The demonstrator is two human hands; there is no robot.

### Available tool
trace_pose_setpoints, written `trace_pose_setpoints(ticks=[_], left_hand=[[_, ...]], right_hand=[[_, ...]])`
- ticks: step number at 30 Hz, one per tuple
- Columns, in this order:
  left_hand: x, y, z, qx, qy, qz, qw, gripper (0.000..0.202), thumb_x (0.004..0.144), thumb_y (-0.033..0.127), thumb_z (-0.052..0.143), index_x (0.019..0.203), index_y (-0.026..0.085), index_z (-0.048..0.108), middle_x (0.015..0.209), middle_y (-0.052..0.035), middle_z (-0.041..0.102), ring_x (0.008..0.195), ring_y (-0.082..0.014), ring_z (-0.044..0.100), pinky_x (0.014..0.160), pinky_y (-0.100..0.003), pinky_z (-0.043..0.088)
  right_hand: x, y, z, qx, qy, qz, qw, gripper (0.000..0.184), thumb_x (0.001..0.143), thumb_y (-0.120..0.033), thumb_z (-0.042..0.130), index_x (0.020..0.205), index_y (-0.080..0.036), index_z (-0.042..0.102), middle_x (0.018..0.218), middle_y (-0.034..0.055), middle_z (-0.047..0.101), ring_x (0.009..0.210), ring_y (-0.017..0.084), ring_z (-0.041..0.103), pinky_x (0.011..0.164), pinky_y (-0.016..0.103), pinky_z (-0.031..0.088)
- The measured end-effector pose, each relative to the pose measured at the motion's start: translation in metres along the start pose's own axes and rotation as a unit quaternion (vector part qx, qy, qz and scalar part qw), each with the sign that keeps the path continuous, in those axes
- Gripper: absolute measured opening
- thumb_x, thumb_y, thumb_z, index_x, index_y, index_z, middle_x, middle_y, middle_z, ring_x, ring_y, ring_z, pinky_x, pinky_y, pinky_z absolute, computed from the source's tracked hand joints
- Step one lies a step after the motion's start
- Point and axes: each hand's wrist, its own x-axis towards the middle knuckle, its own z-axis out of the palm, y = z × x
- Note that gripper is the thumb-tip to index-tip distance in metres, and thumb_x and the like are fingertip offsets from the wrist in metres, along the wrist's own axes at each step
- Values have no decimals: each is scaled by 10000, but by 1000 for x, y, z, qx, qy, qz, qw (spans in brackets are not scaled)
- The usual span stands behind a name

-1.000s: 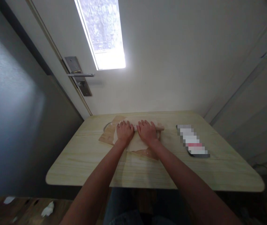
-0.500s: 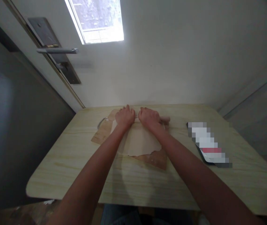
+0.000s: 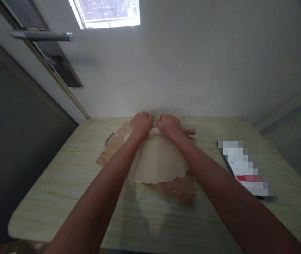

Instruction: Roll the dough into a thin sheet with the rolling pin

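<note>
A thin, pale sheet of dough point(image 3: 161, 162) with an uneven edge lies over a brown wooden board point(image 3: 177, 192). Across the far part of the dough runs a rolling pin point(image 3: 155, 131), its right end sticking out past my wrist. My left hand point(image 3: 141, 123) is closed over the pin left of its middle. Close beside it, my right hand point(image 3: 169, 124) is wrapped over the pin too, knuckles up. The pin's left end is hidden behind my left hand and forearm. A curved metal handle point(image 3: 110, 138) shows at the board's left corner.
The light wooden table point(image 3: 60, 183) reaches to a white door point(image 3: 206, 63) behind it. A metal door lever point(image 3: 42, 36) juts out at upper left. On the right of the table lies a dark-edged flat item point(image 3: 245, 173) with a blurred white and red surface.
Both hands and the rolling pin have moved slightly away from me over the dough, so more of its sheet shows on the near side. The camera view has tilted down a little.
</note>
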Motion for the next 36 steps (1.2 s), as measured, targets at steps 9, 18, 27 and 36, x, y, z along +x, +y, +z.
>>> trace_pose_setpoints(ticks=[9, 18, 27, 36], left_hand=[[-15, -2, -1, 60, 10, 30, 998, 402, 825, 314, 273, 971, 107, 586, 1008, -152, 584, 975, -259, 514, 767, -351, 426], [-59, -5, -9, 83, 25, 58, 995, 435, 853, 296, 226, 988, 94, 587, 1044, -162, 565, 1016, -275, 474, 798, -402, 384], [-101, -14, -9, 81, 99, 87, 988, 419, 871, 312, 233, 1006, 120, 580, 1148, -147, 537, 1120, -269, 426, 907, -431, 301], [-126, -14, -9, 85, 94, 73, 989, 485, 879, 352, 216, 1135, 54, 501, 1260, -201, 446, 1155, -283, 408, 954, -481, 244]], right_hand=[[-21, 0, 1, -29, 20, -18, 999, 409, 834, -248, 267, 957, -125, 637, 976, 159, 636, 878, 230, 593, 729, 342, 412], [-65, -5, 3, -45, 63, -61, 995, 464, 888, -291, 198, 956, -132, 629, 962, 152, 634, 888, 206, 575, 743, 328, 376], [-103, -2, 10, -49, 131, -115, 984, 420, 893, -312, 223, 995, -146, 595, 1120, 121, 569, 1077, 209, 462, 872, 369, 312], [-126, 1, 13, -54, 138, -143, 978, 415, 898, -317, 240, 1162, -135, 504, 1269, 115, 462, 1156, 210, 403, 932, 390, 292]])
